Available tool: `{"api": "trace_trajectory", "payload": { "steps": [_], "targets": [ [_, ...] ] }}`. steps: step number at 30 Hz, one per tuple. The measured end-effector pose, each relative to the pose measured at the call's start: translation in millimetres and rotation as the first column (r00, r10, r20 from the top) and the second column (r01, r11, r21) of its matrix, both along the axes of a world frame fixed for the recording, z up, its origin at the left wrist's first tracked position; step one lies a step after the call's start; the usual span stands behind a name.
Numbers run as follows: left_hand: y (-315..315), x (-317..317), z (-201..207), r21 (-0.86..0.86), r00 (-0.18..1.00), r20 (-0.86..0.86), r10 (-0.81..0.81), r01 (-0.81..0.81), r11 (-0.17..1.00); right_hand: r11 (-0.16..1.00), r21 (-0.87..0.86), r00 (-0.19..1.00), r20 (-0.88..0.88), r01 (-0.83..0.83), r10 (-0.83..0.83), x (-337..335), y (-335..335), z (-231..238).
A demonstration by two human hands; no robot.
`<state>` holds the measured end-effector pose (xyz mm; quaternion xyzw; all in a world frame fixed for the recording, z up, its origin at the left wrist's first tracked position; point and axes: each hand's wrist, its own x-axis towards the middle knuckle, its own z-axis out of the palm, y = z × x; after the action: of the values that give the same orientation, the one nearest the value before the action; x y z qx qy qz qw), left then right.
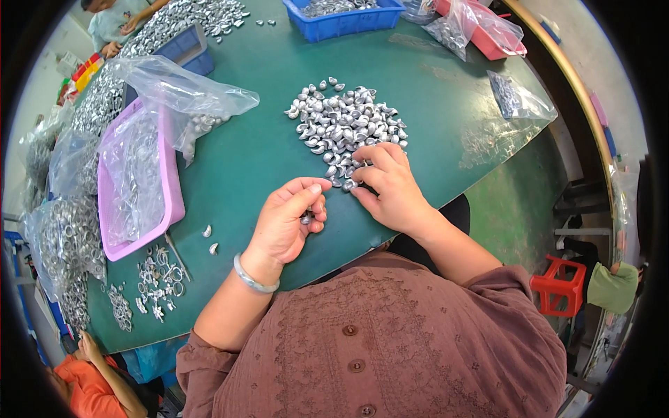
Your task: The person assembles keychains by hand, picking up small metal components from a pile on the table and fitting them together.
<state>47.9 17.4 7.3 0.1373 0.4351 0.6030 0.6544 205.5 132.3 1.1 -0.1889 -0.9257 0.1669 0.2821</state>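
A heap of small silver curved metal pieces [341, 122], shaped like shells or crescents, lies on the green table in front of me. My left hand [282, 216] is closed just left of the heap's near end. A silver piece [306, 218] shows between its curled fingers, and its thumb and index finger meet at the tip. At the near right edge of the heap, my right hand [390, 182] has its fingers bent down, with thumb and index finger around one of the silver pieces [350, 184]. Two loose crescent pieces [213, 248] lie left of my left wrist.
On the left stand a pink-purple basket [174, 202] lined with plastic and bags of metal parts [66, 237]. Small metal fittings [160, 279] lie nearby. Blue bins [341, 26] and a red bin [488, 42] stand far off. Other people sit at left; a red stool [557, 285] is right.
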Motion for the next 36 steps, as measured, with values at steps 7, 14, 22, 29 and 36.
{"api": "trace_trajectory", "payload": {
  "steps": [7, 14, 22, 29, 36],
  "targets": [
    [0.4, 5.1, 0.7, -0.058, 0.994, -0.104, -0.041, 0.035, 0.998, 0.994, -0.09, 0.985, -0.162, -0.066, 0.051, -7.2, -3.1, 5.6],
    [-1.7, 8.5, 3.3, -0.001, 0.991, -0.131, -0.025, 0.025, 1.0, 0.899, -0.41, 0.961, -0.272, -0.157, 0.044, -10.4, -10.9, 5.1],
    [-5.8, 12.6, 4.0, 0.189, 0.965, -0.259, 0.037, 0.014, 0.982, 0.647, -0.624, 0.835, -0.548, -0.437, 0.035, -13.6, -20.5, -1.6],
    [-7.8, 14.1, 7.2, 0.2, 0.962, -0.273, 0.022, 0.035, 0.979, 0.741, -0.523, 0.843, -0.526, -0.421, 0.108, -11.9, -19.1, -0.3],
    [-6.2, 14.4, 6.4, 0.24, 0.924, -0.368, 0.1, -0.01, 0.971, 0.579, -0.677, 0.849, -0.525, -0.454, 0.052, -11.3, -20.0, 2.1]
  ]
}}
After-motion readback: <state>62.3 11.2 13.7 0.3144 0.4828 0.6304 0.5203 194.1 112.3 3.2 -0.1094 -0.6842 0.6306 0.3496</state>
